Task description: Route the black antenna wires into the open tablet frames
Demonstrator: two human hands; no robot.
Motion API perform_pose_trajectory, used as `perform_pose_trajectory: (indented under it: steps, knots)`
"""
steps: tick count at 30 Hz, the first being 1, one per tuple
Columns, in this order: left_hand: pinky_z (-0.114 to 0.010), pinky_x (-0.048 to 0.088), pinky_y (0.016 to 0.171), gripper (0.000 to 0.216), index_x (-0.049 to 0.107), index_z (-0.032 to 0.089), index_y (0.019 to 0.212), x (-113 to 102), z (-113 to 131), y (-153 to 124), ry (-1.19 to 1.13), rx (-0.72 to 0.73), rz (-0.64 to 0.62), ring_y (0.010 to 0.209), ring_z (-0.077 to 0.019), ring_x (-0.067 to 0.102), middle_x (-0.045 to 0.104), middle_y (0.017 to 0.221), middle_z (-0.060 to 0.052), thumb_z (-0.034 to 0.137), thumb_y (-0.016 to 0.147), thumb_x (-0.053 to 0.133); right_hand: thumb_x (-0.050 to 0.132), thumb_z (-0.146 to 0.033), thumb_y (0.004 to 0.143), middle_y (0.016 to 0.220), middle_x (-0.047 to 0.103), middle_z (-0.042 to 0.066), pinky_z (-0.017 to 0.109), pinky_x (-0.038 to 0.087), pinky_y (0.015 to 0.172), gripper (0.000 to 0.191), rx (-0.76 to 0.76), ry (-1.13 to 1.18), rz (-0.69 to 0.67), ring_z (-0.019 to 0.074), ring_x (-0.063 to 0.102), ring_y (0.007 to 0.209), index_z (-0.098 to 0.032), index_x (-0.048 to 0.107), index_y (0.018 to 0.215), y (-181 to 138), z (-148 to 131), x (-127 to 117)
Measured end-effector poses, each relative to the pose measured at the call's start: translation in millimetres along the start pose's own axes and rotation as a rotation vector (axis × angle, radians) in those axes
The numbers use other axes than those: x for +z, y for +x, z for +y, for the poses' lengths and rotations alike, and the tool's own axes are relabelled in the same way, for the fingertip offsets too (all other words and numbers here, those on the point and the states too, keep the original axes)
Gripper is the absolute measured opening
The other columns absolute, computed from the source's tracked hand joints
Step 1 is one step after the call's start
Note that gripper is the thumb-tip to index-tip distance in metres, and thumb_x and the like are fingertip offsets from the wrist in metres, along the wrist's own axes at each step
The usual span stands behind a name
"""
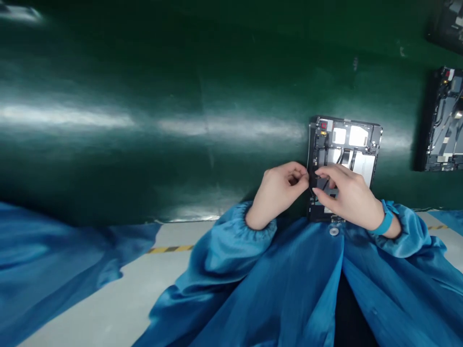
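Note:
An opened tablet-like device [362, 166] lies at the table's front edge. Its black frame, white and silver inner plates and dark flat cables are exposed. Beside its left edge is my left hand [278, 192], thumb and fingertips pinched together; what they hold is too small to make out. My right hand [350, 192] reaches over the device from the right and covers part of its middle. Its thumb and index finger are apart, close to the left edge and just right of my left fingertips. A thin dark strand runs near these fingertips.
The table has a glossy green mat [162, 159]. A second opened device [446, 127] lies at the right, with another dark device [448, 26] behind it, both cut off by the frame. Blue cloth [54, 265] of another person's garment shows at the lower left.

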State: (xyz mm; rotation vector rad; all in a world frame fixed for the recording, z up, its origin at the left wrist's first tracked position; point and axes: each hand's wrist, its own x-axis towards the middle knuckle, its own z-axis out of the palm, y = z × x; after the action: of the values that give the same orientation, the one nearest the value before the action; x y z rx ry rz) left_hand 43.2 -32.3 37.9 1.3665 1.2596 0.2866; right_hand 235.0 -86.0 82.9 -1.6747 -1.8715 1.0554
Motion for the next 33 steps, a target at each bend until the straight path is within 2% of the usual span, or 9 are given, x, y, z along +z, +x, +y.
perform_pose_trajectory:
  steps: [3,6,8,10,13,18,23,30,33]
  knots:
    - [-0.026,0.048,0.061,0.014,0.073,0.018,0.082,-9,6,-6,-0.090,0.102,-0.029,0.063,-0.0139,0.063,0.072,0.072,-0.001,0.030,0.086,0.067,0.070,-0.018,0.093,0.106,0.075,0.009,0.035,0.060,0.081,0.018,0.026,-0.055,-0.028,0.0207,0.070,0.087,-0.019,0.070,0.112,7,2,13]
    - [-0.024,0.046,0.057,0.011,0.077,0.019,0.082,-18,13,-12,-0.119,0.284,-0.115,0.062,-0.0117,0.059,0.071,0.074,-0.001,0.028,0.088,0.073,0.066,-0.014,0.094,0.102,0.075,0.008,0.033,0.057,0.080,0.007,-0.050,-0.055,-0.074,0.0201,0.070,0.088,-0.020,0.070,0.097,8,5,16]
    - [-0.023,0.047,0.059,0.006,0.079,0.020,0.090,-19,14,-15,-0.129,0.354,-0.143,0.064,-0.0112,0.060,0.071,0.079,-0.002,0.024,0.088,0.075,0.063,-0.013,0.093,0.093,0.074,0.006,0.030,0.055,0.076,0.009,-0.104,-0.051,-0.102,0.0189,0.069,0.084,-0.020,0.067,0.089,7,9,13]
    - [-0.023,0.048,0.061,0.015,0.076,0.021,0.103,-15,9,-18,-0.168,0.322,-0.109,0.065,-0.0109,0.059,0.068,0.081,0.000,0.022,0.088,0.075,0.062,-0.011,0.092,0.085,0.072,0.003,0.028,0.052,0.073,0.012,-0.141,-0.045,-0.107,0.0170,0.066,0.079,-0.021,0.065,0.085,4,14,8]
    - [-0.023,0.049,0.063,0.031,0.066,0.022,0.115,-2,-4,-20,-0.231,0.181,-0.053,0.068,-0.0110,0.059,0.061,0.081,0.003,0.021,0.086,0.074,0.058,-0.007,0.092,0.079,0.069,0.001,0.027,0.051,0.070,0.018,-0.222,-0.046,-0.113,0.0151,0.063,0.073,-0.021,0.063,0.082,1,22,-3]
    - [-0.023,0.049,0.063,0.032,0.057,0.023,0.110,12,-18,-23,-0.257,0.056,-0.129,0.067,-0.0094,0.054,0.055,0.085,0.004,0.024,0.082,0.073,0.049,-0.013,0.107,0.087,0.075,0.006,0.032,0.053,0.075,0.028,-0.446,-0.205,-0.126,0.0196,0.063,0.080,-0.019,0.068,0.087,6,28,-16]
    - [-0.023,0.046,0.060,0.025,0.053,0.023,0.098,17,-13,-23,-0.263,0.015,-0.097,0.063,-0.0091,0.050,0.050,0.078,0.006,0.021,0.079,0.069,0.047,-0.015,0.110,0.095,0.078,0.008,0.035,0.050,0.075,0.028,-0.561,-0.298,-0.066,0.0211,0.061,0.084,-0.018,0.071,0.096,21,29,-18]
    - [-0.020,0.043,0.056,0.024,0.049,0.022,0.082,23,-6,-14,-0.327,-0.037,0.007,0.061,-0.0080,0.046,0.048,0.073,0.007,0.021,0.070,0.069,0.045,-0.013,0.109,0.094,0.077,0.008,0.035,0.050,0.077,0.031,-0.510,-0.214,-0.041,0.0213,0.063,0.086,-0.019,0.071,0.095,35,44,-8]
    - [-0.020,0.043,0.055,0.027,0.048,0.023,0.083,23,-5,-8,-0.342,-0.043,0.040,0.058,-0.0072,0.047,0.049,0.074,0.007,0.022,0.070,0.071,0.042,-0.016,0.110,0.095,0.076,0.009,0.036,0.052,0.079,0.033,-0.468,-0.184,-0.068,0.0223,0.063,0.088,-0.019,0.072,0.097,37,47,-5]
